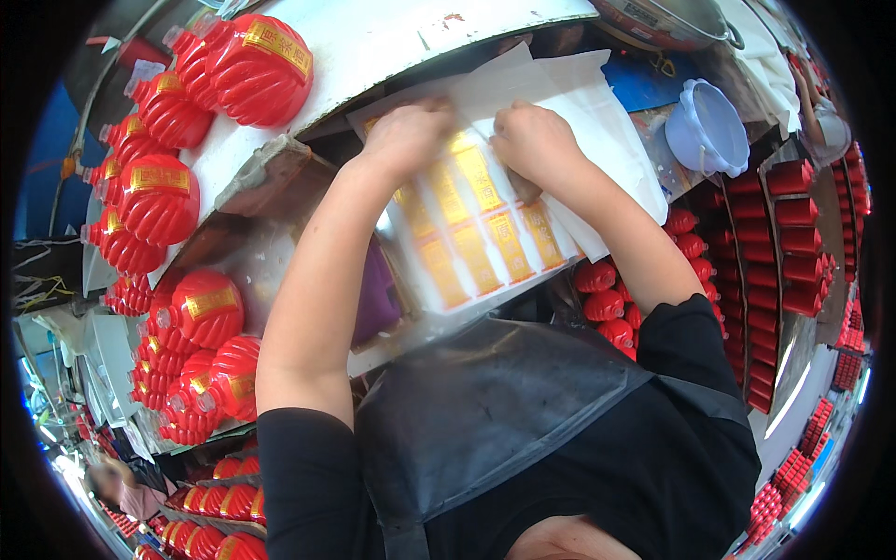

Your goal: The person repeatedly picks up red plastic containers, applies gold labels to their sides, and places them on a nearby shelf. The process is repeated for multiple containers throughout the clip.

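A sheet of gold labels [471,247] with red edging lies on the worktop in front of me, in rows on a pale backing. My left hand [411,138] is over its far left part, fingers smeared by motion. Above the far right part is my right hand [534,140], closed with curled fingers; what they hold, if anything, is hidden. A small brown thing [525,189] shows under the right wrist, its kind unclear. Large sheets of white paper [597,112] spread beyond and right of the labels, partly under my right forearm.
Red ribbed round bottles [159,201] with gold labels crowd the left side. A pale blue bucket [707,128] stands at the far right, below a metal pot [667,21]. Racks of red containers [765,252] are on the right. A purple thing [375,294] lies by my left forearm.
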Motion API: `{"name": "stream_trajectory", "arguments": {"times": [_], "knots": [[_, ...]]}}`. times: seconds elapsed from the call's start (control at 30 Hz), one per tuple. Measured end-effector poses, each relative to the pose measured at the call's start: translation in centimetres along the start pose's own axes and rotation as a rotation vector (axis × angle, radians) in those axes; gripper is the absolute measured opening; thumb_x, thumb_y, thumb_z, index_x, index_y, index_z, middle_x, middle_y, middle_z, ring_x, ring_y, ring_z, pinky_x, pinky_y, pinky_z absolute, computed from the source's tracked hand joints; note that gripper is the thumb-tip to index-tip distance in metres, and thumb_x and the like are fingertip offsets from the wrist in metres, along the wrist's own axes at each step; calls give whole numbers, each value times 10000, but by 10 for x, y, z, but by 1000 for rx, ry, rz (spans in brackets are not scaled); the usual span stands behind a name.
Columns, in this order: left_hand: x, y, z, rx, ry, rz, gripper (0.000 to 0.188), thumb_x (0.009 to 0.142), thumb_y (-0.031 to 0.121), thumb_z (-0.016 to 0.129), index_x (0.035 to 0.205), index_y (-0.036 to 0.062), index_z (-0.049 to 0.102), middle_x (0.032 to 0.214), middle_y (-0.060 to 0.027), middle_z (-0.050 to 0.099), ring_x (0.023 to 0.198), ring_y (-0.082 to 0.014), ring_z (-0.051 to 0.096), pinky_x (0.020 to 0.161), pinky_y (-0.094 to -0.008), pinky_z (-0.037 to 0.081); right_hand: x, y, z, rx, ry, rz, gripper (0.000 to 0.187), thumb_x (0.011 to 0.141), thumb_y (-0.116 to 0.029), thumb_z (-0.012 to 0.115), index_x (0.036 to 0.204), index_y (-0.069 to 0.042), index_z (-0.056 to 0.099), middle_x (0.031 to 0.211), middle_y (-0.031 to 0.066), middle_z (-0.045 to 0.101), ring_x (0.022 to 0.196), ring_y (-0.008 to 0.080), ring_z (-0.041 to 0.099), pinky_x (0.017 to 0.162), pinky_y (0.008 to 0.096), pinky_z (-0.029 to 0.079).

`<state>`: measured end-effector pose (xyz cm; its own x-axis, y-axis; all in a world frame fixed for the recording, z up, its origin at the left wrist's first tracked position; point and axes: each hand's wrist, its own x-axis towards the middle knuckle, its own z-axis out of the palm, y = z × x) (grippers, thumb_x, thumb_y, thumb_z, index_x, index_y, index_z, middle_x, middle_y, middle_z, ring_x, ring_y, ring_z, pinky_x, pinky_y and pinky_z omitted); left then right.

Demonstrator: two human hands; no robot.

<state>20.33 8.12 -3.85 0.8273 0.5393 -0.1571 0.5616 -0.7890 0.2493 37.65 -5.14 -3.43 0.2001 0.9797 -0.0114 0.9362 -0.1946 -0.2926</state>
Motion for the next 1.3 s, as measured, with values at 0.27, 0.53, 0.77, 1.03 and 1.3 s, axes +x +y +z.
{"name": "stream_trajectory", "arguments": {"times": [0.27, 0.53, 0.77, 1.03, 1.3], "knots": [[-9, -1, -1, 28, -6, 40, 491, 870, 64, 633, 1319, 236, 731, 1522, -61, 583, 1340, -311, 584, 1095, -427, 499, -5, 6, -9, -204, -48, 24, 236, 836, -142, 604, 792, 48, 737, 891, 260, 726, 840, 415, 723, 801, 498, 585], [-14, -3, 4, 94, -3, 58, 487, 899, 96, 657, 1361, 243, 702, 1604, -48, 500, 1386, -317, 543, 1126, -432, 484, -8, 43, -55, -212, 66, 75, 231, 958, -207, 569, 960, -26, 712, 893, 221, 722, 891, 423, 702, 787, 543, 545], [-16, 4, 6, 115, 86, 92, 468, 883, 70, 657, 1341, 161, 695, 1486, -77, 598, 1304, -320, 582, 1100, -426, 495, -47, 51, -69, -130, 222, 93, 205, 996, -190, 576, 1110, -65, 691, 900, 219, 732, 889, 423, 714, 800, 532, 558], [0, 46, 7, 148, 134, 261, 482, 882, 55, 607, 1360, 94, 658, 1510, -78, 575, 1288, -299, 566, 1087, -417, 493, -51, 54, -68, -134, 326, 20, 224, 991, -168, 568, 1150, -78, 697, 902, 232, 732, 887, 424, 718, 801, 525, 567], [5, 41, 16, 167, 65, 196, 468, 969, 142, 545, 1431, 130, 620, 1522, -117, 555, 1330, -318, 539, 1132, -429, 449, -75, 57, -86, -101, 422, 79, 187, 993, -155, 594, 1120, -58, 690, 863, 246, 719, 841, 435, 710, 767, 530, 559]]}}
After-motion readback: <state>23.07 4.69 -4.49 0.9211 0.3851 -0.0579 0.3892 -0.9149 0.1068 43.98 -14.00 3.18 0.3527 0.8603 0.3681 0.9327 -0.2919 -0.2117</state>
